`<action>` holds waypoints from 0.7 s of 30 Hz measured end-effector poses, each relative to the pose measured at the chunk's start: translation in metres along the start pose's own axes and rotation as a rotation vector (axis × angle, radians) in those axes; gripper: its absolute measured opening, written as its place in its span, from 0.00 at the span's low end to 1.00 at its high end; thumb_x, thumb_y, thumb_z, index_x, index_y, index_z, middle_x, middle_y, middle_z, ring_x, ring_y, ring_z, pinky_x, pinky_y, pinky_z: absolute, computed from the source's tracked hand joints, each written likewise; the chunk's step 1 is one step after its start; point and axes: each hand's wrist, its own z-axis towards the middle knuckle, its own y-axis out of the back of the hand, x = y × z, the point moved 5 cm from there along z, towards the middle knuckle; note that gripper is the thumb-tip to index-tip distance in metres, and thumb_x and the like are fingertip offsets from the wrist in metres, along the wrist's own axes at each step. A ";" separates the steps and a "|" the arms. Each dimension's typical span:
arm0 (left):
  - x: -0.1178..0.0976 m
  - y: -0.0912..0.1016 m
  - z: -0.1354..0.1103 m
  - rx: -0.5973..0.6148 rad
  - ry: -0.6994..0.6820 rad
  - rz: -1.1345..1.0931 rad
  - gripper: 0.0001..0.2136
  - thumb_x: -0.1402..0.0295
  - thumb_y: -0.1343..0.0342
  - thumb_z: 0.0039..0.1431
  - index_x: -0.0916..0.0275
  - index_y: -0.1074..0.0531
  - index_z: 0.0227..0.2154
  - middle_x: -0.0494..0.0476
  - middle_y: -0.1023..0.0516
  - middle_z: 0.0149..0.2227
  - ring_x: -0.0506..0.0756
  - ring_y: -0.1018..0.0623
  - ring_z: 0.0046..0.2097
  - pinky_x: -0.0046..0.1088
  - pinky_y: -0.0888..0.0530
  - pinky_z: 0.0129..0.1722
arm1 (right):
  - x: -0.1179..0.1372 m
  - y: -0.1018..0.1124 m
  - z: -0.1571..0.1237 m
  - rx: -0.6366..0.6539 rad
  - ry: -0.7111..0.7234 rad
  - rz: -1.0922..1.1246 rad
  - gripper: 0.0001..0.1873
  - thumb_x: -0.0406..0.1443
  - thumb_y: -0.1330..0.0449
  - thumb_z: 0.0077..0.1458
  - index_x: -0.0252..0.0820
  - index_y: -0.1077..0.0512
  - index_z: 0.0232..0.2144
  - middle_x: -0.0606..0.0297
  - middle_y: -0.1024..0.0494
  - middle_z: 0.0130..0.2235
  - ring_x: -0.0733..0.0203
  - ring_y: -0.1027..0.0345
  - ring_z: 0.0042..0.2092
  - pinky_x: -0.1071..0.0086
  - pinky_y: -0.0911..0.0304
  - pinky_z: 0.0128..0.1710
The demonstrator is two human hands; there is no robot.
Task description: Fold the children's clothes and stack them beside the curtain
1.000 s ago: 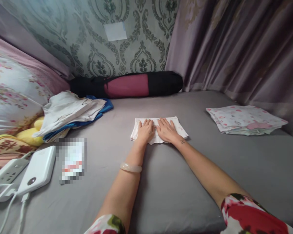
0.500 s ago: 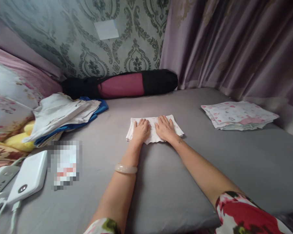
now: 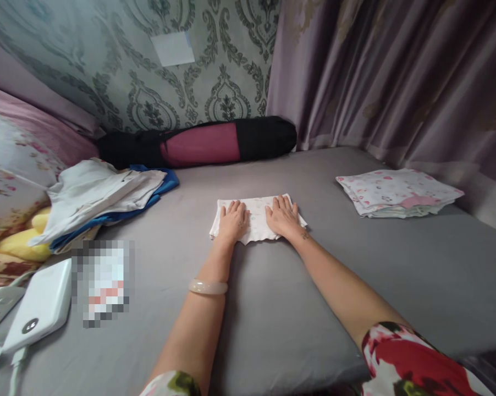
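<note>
A small folded white cloth (image 3: 257, 220) with a faint print lies on the grey bed sheet (image 3: 273, 308), its lower edge wavy. My left hand (image 3: 233, 220) rests flat on its left part, fingers stretched away from me. On the right part lies my right hand (image 3: 282, 215), palm down with the fingers spread. Both hands press on the cloth without gripping it. Between them the middle of the cloth shows; the parts under my palms are hidden.
To the right sits a stack of folded printed cloths (image 3: 400, 192). Folded white and blue clothes (image 3: 108, 190) lie at the left, near a white power bank (image 3: 39, 305), a power strip (image 3: 0, 305) and a blurred-out object (image 3: 105, 283). A long black and maroon bag (image 3: 198, 144) lies along the wall.
My hands have slid slightly apart on the cloth, the left one moving left, so more of its middle shows. The whole view has shifted a little.
</note>
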 end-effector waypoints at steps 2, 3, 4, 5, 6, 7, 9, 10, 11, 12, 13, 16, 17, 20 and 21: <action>0.002 0.002 0.000 -0.024 -0.006 -0.018 0.15 0.66 0.59 0.67 0.61 0.35 0.52 0.62 0.34 0.61 0.59 0.38 0.64 0.45 0.44 0.63 | -0.002 0.002 0.003 0.007 0.006 0.030 0.30 0.42 0.59 0.65 0.29 0.44 0.63 0.48 0.48 0.67 0.46 0.61 0.68 0.47 0.62 0.65; 0.003 0.004 0.001 -0.037 -0.006 -0.031 0.14 0.67 0.58 0.67 0.61 0.34 0.51 0.62 0.33 0.60 0.58 0.37 0.63 0.43 0.43 0.62 | -0.004 0.005 0.006 0.009 0.011 0.058 0.29 0.41 0.58 0.65 0.30 0.41 0.62 0.48 0.45 0.66 0.47 0.57 0.68 0.49 0.59 0.64; 0.006 0.006 0.001 -0.054 -0.002 -0.047 0.14 0.67 0.58 0.66 0.61 0.34 0.51 0.62 0.32 0.59 0.58 0.35 0.61 0.40 0.42 0.61 | -0.007 0.008 0.010 0.002 0.012 0.096 0.27 0.40 0.56 0.64 0.30 0.39 0.60 0.48 0.42 0.65 0.48 0.53 0.66 0.53 0.55 0.64; 0.009 0.008 0.001 -0.074 0.007 -0.064 0.14 0.68 0.57 0.66 0.61 0.34 0.51 0.62 0.31 0.59 0.57 0.33 0.60 0.37 0.40 0.60 | -0.012 0.013 0.014 -0.016 0.003 0.139 0.26 0.39 0.55 0.64 0.31 0.37 0.59 0.48 0.39 0.64 0.50 0.48 0.65 0.58 0.51 0.62; 0.013 0.011 0.001 -0.100 0.027 -0.080 0.15 0.69 0.56 0.65 0.61 0.34 0.52 0.62 0.30 0.58 0.57 0.32 0.58 0.35 0.38 0.59 | -0.019 0.018 0.019 -0.043 -0.019 0.187 0.25 0.38 0.55 0.63 0.31 0.35 0.57 0.48 0.35 0.61 0.52 0.44 0.62 0.62 0.48 0.61; 0.018 0.014 0.001 -0.129 0.057 -0.091 0.15 0.69 0.56 0.65 0.62 0.33 0.52 0.62 0.30 0.57 0.57 0.31 0.57 0.33 0.37 0.57 | -0.028 0.023 0.024 -0.077 -0.060 0.237 0.24 0.37 0.54 0.63 0.31 0.33 0.56 0.48 0.32 0.59 0.53 0.40 0.60 0.65 0.45 0.58; 0.029 0.020 0.000 -0.187 0.160 -0.089 0.16 0.69 0.54 0.63 0.63 0.32 0.52 0.63 0.28 0.54 0.58 0.29 0.55 0.33 0.35 0.55 | -0.049 0.031 0.032 -0.116 -0.178 0.337 0.22 0.37 0.52 0.63 0.32 0.29 0.52 0.47 0.25 0.52 0.53 0.32 0.54 0.68 0.40 0.52; 0.036 0.023 -0.001 -0.211 0.232 -0.077 0.16 0.69 0.54 0.63 0.63 0.31 0.51 0.64 0.27 0.53 0.59 0.29 0.54 0.34 0.35 0.54 | -0.060 0.032 0.035 -0.110 -0.235 0.390 0.20 0.38 0.50 0.62 0.33 0.26 0.49 0.48 0.22 0.48 0.53 0.29 0.50 0.69 0.37 0.48; 0.043 0.026 -0.003 -0.230 0.312 -0.062 0.16 0.68 0.54 0.63 0.64 0.30 0.50 0.65 0.27 0.51 0.61 0.29 0.54 0.36 0.34 0.53 | -0.069 0.031 0.038 -0.089 -0.282 0.437 0.19 0.38 0.49 0.62 0.34 0.24 0.46 0.49 0.21 0.43 0.54 0.27 0.46 0.70 0.36 0.43; 0.049 0.028 -0.005 -0.242 0.390 -0.048 0.16 0.67 0.53 0.62 0.64 0.28 0.49 0.67 0.27 0.50 0.62 0.29 0.54 0.37 0.34 0.53 | -0.077 0.029 0.040 -0.064 -0.314 0.474 0.18 0.39 0.48 0.62 0.34 0.23 0.43 0.50 0.20 0.39 0.56 0.25 0.42 0.71 0.36 0.39; 0.054 0.031 -0.007 -0.250 0.462 -0.038 0.16 0.65 0.53 0.62 0.64 0.27 0.48 0.68 0.27 0.49 0.64 0.30 0.54 0.39 0.34 0.52 | -0.084 0.027 0.041 -0.039 -0.334 0.500 0.17 0.40 0.47 0.61 0.34 0.23 0.41 0.52 0.20 0.35 0.57 0.25 0.38 0.72 0.36 0.35; 0.066 0.034 -0.012 -0.226 0.600 -0.042 0.16 0.61 0.52 0.61 0.64 0.24 0.42 0.70 0.27 0.47 0.68 0.31 0.54 0.43 0.34 0.51 | -0.096 0.019 0.044 0.016 -0.357 0.525 0.17 0.41 0.45 0.61 0.33 0.22 0.36 0.55 0.21 0.27 0.62 0.28 0.28 0.74 0.40 0.27; 0.069 0.034 -0.013 -0.207 0.621 -0.051 0.16 0.60 0.52 0.61 0.64 0.23 0.40 0.71 0.27 0.47 0.68 0.31 0.53 0.44 0.34 0.51 | -0.098 0.016 0.045 0.031 -0.362 0.530 0.17 0.41 0.45 0.61 0.33 0.22 0.35 0.56 0.22 0.26 0.63 0.30 0.26 0.74 0.42 0.25; 0.074 0.030 -0.014 -0.169 0.653 -0.080 0.17 0.57 0.51 0.59 0.64 0.22 0.37 0.72 0.27 0.46 0.69 0.30 0.52 0.44 0.34 0.50 | -0.099 0.012 0.045 0.073 -0.373 0.543 0.17 0.40 0.46 0.61 0.33 0.23 0.31 0.61 0.25 0.21 0.66 0.35 0.21 0.75 0.47 0.21; 0.075 0.029 -0.014 -0.169 0.658 -0.088 0.18 0.56 0.50 0.59 0.64 0.22 0.36 0.72 0.27 0.46 0.69 0.30 0.52 0.44 0.33 0.50 | -0.099 0.012 0.045 0.084 -0.377 0.545 0.17 0.40 0.45 0.60 0.33 0.24 0.30 0.62 0.27 0.20 0.67 0.37 0.20 0.75 0.48 0.20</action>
